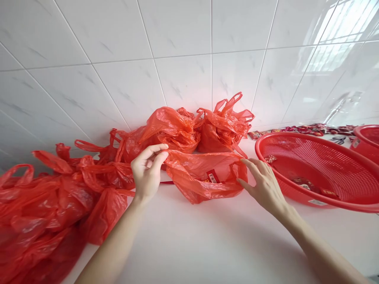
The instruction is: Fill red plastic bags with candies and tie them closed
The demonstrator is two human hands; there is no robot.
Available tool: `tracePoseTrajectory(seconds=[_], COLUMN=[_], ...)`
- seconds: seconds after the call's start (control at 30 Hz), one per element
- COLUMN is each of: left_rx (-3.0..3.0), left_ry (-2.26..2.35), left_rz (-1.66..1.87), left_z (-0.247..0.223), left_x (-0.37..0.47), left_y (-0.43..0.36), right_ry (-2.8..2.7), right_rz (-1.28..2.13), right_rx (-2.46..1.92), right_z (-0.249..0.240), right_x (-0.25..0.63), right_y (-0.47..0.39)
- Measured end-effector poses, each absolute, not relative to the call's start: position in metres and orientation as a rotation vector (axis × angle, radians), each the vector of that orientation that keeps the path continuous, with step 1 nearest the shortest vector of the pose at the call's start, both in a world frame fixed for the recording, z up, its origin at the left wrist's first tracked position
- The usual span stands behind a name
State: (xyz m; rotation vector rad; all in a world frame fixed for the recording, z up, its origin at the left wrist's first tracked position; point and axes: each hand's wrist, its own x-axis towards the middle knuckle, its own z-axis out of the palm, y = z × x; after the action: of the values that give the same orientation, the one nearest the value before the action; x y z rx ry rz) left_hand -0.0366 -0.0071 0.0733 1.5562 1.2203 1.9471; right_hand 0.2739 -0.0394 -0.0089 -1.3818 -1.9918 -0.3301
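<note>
A thin red plastic bag [192, 177] lies on the white table with its mouth spread wide. My left hand [148, 167] pinches the bag's left end between thumb and fingertips. At the opposite end, my right hand [262, 181] has its thumb and fingers closed on the bag by the handle loop. Inside the bag shows a small red packet [212, 176] with a white printed label; how much else is in there I cannot tell.
Filled red bags [223, 126] stand against the tiled wall. More red bags [44, 205] are heaped at left. On the right is a red perforated basket [314, 197] holding some packets. Behind it lie loose packets [314, 129], dark scissors [338, 140] and another red basket [370, 138].
</note>
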Motion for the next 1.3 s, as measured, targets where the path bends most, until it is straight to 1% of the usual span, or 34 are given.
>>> tracePoseTrajectory(seconds=[0.17,0.3,0.37,0.43,0.53,0.6,0.7,0.8,0.93,1.03,1.1,1.2,1.3], left_rx=[1.58,1.581,1.566,1.555,1.514,1.444,1.292,1.221,1.266,1.43,1.543,1.655,1.848], left_ry=[1.203,1.195,1.187,1.18,1.15,1.109,1.051,1.006,0.952,0.992,1.01,0.971,0.967], left_rz=[1.944,1.909,1.888,1.864,1.829,1.825,1.861,1.819,1.747,1.614,1.534,1.53,1.41], left_z=[0.077,0.081,0.084,0.085,0.089,0.092,0.101,0.114,0.132,0.142,0.146,0.15,0.15], left_x=[-0.037,-0.037,-0.037,-0.038,-0.04,-0.042,-0.044,-0.044,-0.041,-0.033,-0.025,-0.008,0.011], left_y=[-0.011,-0.015,-0.015,-0.016,-0.016,-0.015,-0.011,-0.005,-0.001,-0.002,-0.004,-0.006,-0.007], right_ry=[-2.115,-2.199,-2.224,-2.172,-1.882,-1.627,-1.372,-1.365,-1.292,-1.317,-1.353,-1.348,-1.408], right_rz=[-0.411,-0.306,-0.166,0.043,0.409,0.591,0.764,0.903,0.911,0.898,0.912,0.887,0.846], right_rx=[-1.437,-1.454,-1.39,-1.298,-1.151,-1.028,-0.818,-0.746,-0.631,-0.669,-0.697,-0.654,-0.647], right_z=[-0.007,-0.008,-0.002,0.013,0.049,0.073,0.099,0.111,0.121,0.122,0.12,0.114,0.111], right_x=[0.262,0.254,0.252,0.253,0.257,0.261,0.262,0.258,0.254,0.251,0.247,0.237,0.225], right_y=[-0.034,-0.022,-0.016,-0.013,-0.011,-0.011,-0.008,-0.003,0.001,0.002,0.002,0.001,-0.002])
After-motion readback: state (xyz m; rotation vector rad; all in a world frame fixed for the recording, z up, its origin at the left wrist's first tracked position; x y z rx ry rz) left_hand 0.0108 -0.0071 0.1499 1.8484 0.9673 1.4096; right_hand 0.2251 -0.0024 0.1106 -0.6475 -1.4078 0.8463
